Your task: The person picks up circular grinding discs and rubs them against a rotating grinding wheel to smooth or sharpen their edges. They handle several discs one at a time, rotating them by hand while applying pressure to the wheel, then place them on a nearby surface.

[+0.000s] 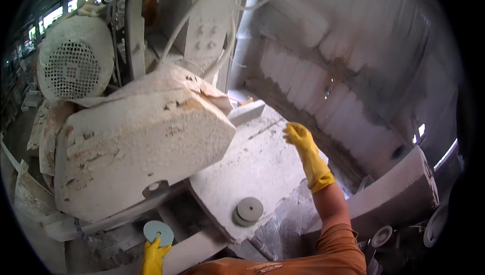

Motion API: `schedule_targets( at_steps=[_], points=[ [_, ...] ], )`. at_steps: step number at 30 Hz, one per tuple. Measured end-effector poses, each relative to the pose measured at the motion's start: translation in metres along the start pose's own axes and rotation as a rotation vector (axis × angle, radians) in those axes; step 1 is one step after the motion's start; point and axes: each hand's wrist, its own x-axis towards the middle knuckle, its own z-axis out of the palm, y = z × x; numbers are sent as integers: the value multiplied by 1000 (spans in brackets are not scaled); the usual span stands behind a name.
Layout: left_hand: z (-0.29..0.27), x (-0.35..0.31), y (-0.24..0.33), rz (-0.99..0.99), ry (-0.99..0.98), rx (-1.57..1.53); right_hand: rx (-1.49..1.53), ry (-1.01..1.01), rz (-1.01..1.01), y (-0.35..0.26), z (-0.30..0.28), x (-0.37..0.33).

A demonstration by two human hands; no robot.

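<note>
My left hand (153, 258), in a yellow rubber glove, grips a flat pale blue-green disc (150, 230) by its near edge. A fingertip lies close to the disc's centre hole. My right hand (299, 133), also gloved in yellow, reaches out over the far right part of a dusty white worktable (262, 159). Its fingers are loosely bent and apart, and nothing shows in them. Near the table's front corner lies a stack of grey-green discs (250, 208), the top one with a small centre hole.
A bulky, dust-caked machine cover (146, 138) overhangs the table's left side. Behind it stands a round perforated guard (73, 68). A thin grey block (246, 113) sits at the table's far end. Hoses (187, 20) hang above. A curved pale panel (394, 194) leans at the right.
</note>
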Motion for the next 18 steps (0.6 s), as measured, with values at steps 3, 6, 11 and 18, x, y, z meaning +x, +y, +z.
schedule_targets(
  at_steps=[3, 6, 11, 18],
  points=[
    [26, 1, 13, -63, -558, -91, 52, -39, -183, -98, 27, 66],
    [96, 3, 54, -163, -1549, -217, 76, -219, -366, -184, 67, 130],
    [119, 2, 75, 25, -256, -25, 286, -267, -620, -286, 153, 246],
    [201, 64, 78, -35, -214, -55, -187, 361, -600, -405, 170, 406]
  ],
)
